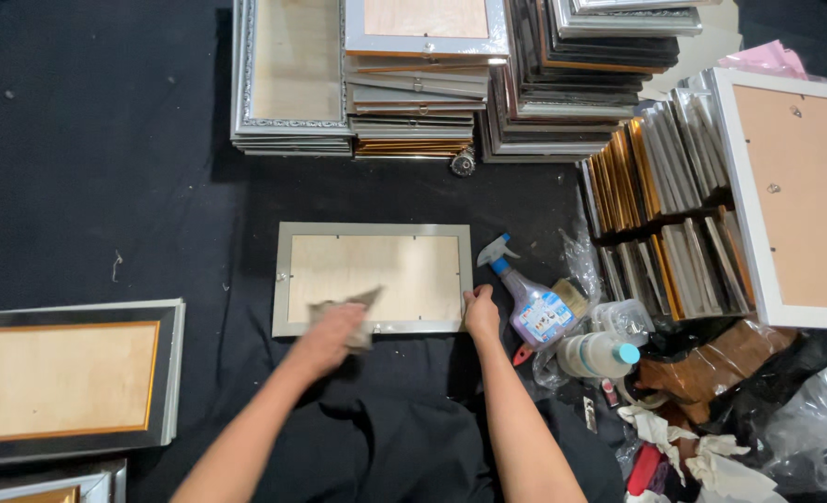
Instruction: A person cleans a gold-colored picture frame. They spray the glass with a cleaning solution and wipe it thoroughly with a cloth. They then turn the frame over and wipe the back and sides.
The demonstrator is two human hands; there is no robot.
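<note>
A silver picture frame [373, 233] lies face down on the black cloth, its pale wooden backing up. My left hand [332, 335] grips a small grey cloth [353, 307] and presses it on the frame's near edge; the hand is motion-blurred. My right hand [481, 312] holds the frame's near right corner, fingers curled over the edge.
A spray bottle [528, 303] lies just right of the frame, with a white bottle with a blue cap [600, 354], rags and plastic bags beyond. Stacks of frames [413, 84] line the far side and right. A large dark frame [69, 377] lies at left.
</note>
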